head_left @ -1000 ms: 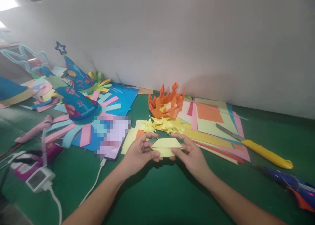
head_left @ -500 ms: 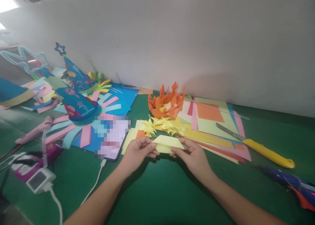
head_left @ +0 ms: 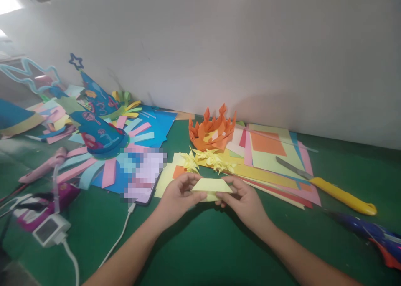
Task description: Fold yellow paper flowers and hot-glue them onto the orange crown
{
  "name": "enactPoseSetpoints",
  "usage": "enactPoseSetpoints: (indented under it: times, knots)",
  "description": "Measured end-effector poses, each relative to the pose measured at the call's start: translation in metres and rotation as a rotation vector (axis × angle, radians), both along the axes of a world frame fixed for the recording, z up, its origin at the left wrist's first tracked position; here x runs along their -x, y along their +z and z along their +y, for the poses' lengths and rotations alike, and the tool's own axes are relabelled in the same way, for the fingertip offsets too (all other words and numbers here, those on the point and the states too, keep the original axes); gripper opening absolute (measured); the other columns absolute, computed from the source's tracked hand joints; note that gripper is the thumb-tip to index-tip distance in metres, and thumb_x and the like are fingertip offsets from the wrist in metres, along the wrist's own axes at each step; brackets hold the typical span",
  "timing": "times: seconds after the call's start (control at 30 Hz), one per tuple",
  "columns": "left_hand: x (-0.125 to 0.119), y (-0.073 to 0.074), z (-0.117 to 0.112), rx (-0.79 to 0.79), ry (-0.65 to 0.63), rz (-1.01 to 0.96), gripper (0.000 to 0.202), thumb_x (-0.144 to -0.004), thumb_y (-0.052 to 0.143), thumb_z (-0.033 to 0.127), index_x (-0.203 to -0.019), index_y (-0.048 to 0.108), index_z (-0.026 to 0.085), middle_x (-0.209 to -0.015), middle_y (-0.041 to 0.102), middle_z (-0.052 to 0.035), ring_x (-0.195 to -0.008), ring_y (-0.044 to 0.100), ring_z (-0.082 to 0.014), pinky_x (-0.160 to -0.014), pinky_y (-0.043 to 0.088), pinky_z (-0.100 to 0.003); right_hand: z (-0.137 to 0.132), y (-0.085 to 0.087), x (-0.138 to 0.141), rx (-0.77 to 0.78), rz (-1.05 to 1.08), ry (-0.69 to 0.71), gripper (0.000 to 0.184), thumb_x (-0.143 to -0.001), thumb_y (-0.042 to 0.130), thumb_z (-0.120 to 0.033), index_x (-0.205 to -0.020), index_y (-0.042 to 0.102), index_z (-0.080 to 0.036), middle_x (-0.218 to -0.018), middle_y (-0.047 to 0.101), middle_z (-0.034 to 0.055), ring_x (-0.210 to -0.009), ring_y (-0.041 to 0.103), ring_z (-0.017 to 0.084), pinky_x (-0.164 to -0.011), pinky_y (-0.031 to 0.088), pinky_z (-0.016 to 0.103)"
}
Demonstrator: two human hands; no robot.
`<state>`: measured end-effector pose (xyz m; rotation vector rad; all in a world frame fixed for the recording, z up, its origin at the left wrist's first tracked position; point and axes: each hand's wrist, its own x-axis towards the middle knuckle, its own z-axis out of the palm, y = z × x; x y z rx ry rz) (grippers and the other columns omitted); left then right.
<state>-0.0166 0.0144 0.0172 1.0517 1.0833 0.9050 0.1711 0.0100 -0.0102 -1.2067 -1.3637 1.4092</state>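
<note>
Both hands hold one folded piece of pale yellow paper (head_left: pixel 212 185) at the middle of the scene, above the near part of the green table (head_left: pixel 200 244). The left hand (head_left: pixel 181 195) pinches its left end between thumb and curled fingers; the right hand (head_left: pixel 243 195) grips the right end the same way. A sloping-sided flap faces up, with a lower part showing between the thumbs.

Just on the far side of the hands lie spiky yellow paper shapes (head_left: pixel 216 160), and farther back stands an orange paper crown (head_left: pixel 211 140). Coloured sheets (head_left: pixel 274 142) are spread to the right of the crown, overlapping one another. A knife (head_left: pixel 343 196) with a yellow handle lies on the right, its blade pointing far left. Nearer, at the right edge, is a blue tool (head_left: pixel 366 228) with an orange part, partly cut off.

To the left of the left hand lies a phone (head_left: pixel 146 177), its screen blurred out, with a white cable (head_left: pixel 130 209) at its near end. Farther left, two decorated blue cone hats (head_left: pixel 99 129) stand one behind the other, pink and light blue strips fanning from the nearer one's base
</note>
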Motion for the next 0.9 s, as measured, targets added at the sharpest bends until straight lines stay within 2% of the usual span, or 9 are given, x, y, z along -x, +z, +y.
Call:
enactPoseSetpoints:
  times: [0.07,0.1,0.2,0.23,0.3,0.4,0.53,0.7,0.9]
  knots:
    - [-0.003,-0.002,0.0,-0.009,0.042,0.013,0.033,-0.063,0.073,0.023,-0.091,0.056,0.017,-0.083,0.059,-0.0008,-0.078,0.056,-0.0117,-0.066,0.044,-0.021,-0.002,-0.001,0.001,-0.063,-0.038,0.01,0.036,-0.078,0.063,-0.033,-0.109,0.049,-0.022,-0.081,0.07,0.0029,-0.069,0.066,0.018,-0.064,0.054,0.031]
    - [-0.005,-0.002,-0.001,-0.009,0.071,0.04,0.031,-0.064,0.072,0.023,-0.088,0.055,0.016,-0.081,0.058,0.0,-0.071,0.054,-0.0097,-0.061,0.043,-0.02,-0.003,-0.001,0.001,-0.147,-0.087,-0.003,0.041,-0.078,0.063,-0.031,-0.115,0.046,-0.023,-0.095,0.069,0.0054,-0.081,0.066,0.02,-0.073,0.054,0.034]
    - [-0.008,-0.005,-0.004,-0.016,0.081,0.117,0.026,-0.065,0.069,0.025,-0.083,0.053,0.016,-0.072,0.052,0.0035,-0.054,0.042,-0.0048,-0.05,0.034,-0.018,-0.005,0.0,0.002,-0.479,-0.304,-0.028,0.05,-0.077,0.065,-0.027,-0.123,0.046,-0.028,-0.129,0.054,0.0082,-0.118,0.049,0.025,-0.099,0.039,0.044]
    - [-0.01,-0.006,-0.005,-0.016,0.053,0.135,0.023,-0.066,0.068,0.025,-0.081,0.053,0.016,-0.065,0.048,0.0054,-0.051,0.038,-0.0047,-0.048,0.031,-0.018,-0.006,0.001,0.002,-0.561,-0.366,-0.013,0.047,-0.077,0.064,-0.027,-0.122,0.049,-0.028,-0.132,0.051,0.0075,-0.122,0.045,0.026,-0.102,0.035,0.045]
    - [-0.013,-0.01,-0.008,-0.039,0.028,0.181,0.018,-0.067,0.065,0.025,-0.078,0.055,0.016,-0.055,0.038,0.0083,-0.048,0.033,-0.0051,-0.047,0.026,-0.019,-0.007,0.002,0.002,-0.627,-0.425,0.053,0.037,-0.08,0.061,-0.027,-0.117,0.056,-0.029,-0.129,0.054,0.0065,-0.119,0.048,0.026,-0.101,0.036,0.043]
    - [-0.017,-0.014,-0.011,-0.011,0.028,0.178,0.016,-0.067,0.064,0.027,-0.075,0.056,0.016,-0.052,0.038,0.0083,-0.048,0.034,-0.0061,-0.048,0.027,-0.019,-0.009,0.003,0.002,-0.571,-0.379,0.097,0.024,-0.084,0.055,-0.028,-0.107,0.061,-0.027,-0.116,0.063,0.006,-0.109,0.056,0.023,-0.093,0.043,0.037]
    - [-0.018,-0.014,-0.011,0.022,0.028,0.155,0.019,-0.066,0.066,0.029,-0.077,0.058,0.015,-0.054,0.043,0.0069,-0.049,0.037,-0.0065,-0.05,0.03,-0.019,-0.007,0.006,0.001,-0.328,-0.28,0.008,0.02,-0.089,0.048,-0.034,-0.097,0.064,-0.024,-0.096,0.068,0.0044,-0.088,0.063,0.019,-0.077,0.049,0.03]
    - [-0.015,-0.011,-0.009,-0.028,0.062,0.128,0.024,-0.066,0.069,0.035,-0.076,0.059,0.016,-0.057,0.045,0.0054,-0.052,0.039,-0.0064,-0.05,0.03,-0.019,-0.004,0.006,0.001,-0.131,-0.201,0.01,0.021,-0.08,0.059,-0.041,-0.077,0.061,-0.02,-0.07,0.063,0.0002,-0.063,0.058,0.014,-0.056,0.046,0.023]
    - [-0.013,-0.012,-0.009,0.013,0.097,0.063,0.025,-0.066,0.071,0.035,-0.076,0.06,0.015,-0.063,0.054,0.0027,-0.059,0.048,-0.0084,-0.057,0.037,-0.02,-0.003,0.005,0.002,-0.077,-0.175,0.0,0.022,-0.076,0.063,-0.04,-0.071,0.058,-0.019,-0.065,0.061,-0.0007,-0.06,0.056,0.013,-0.055,0.045,0.023]
